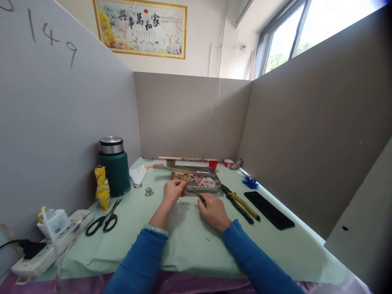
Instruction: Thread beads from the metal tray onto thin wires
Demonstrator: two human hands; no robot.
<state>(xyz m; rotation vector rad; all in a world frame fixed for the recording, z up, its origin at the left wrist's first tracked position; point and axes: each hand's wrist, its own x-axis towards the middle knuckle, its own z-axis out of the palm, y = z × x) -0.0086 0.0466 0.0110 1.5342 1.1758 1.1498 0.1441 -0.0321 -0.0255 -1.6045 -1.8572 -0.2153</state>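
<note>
My left hand (174, 192) is closed in a pinch just in front of a metal tray (218, 179). What its fingertips hold is too small to make out. To its right, my right hand (212, 210) is wrapped around a slim pointed metal tool (197, 193), whose tip points up and left toward the left fingers. Most of the tool is hidden in the palm. Small gold beads (180, 175) fill the tray's left side, while white and red beads (205, 181) lie on the right. A bundle of thin metal wires (163, 167) rests across the tray's left rim.
Large pliers (240, 204) with yellow-and-black handles and a black flat slab (269, 210) lie at right. Scissors (105, 220), a green flask (114, 171), a yellow packet (102, 188) and a power strip (36, 257) stand left. Partitions enclose the table. Wire snippets (209, 239) lie in front.
</note>
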